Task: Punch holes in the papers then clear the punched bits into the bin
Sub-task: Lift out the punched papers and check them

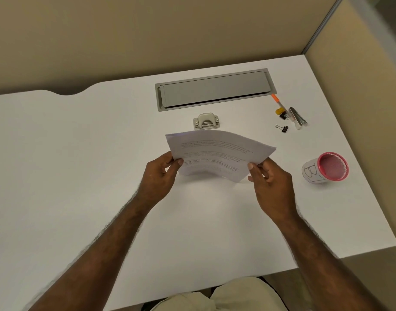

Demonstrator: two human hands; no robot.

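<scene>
Papers [217,153] sit mid-frame, lifted off the table [80,153] and bowed upward. The left hand [157,176] and right hand [271,187] each have fingers clamped on a side edge, likely squaring the stack for the hole punch [206,120] just above. At right, the pink-rimmed bin [327,168] carries a hand-drawn "B"; the printed text is unreadable.

Your white desk [102,153] has a grey cable-tray lid [213,89] set in near its far edge. On it you have a hole punch [206,121], an orange pen [278,103], binder clips [283,128], a stapler [297,116] and a pink mesh cup [327,167] at right.
</scene>
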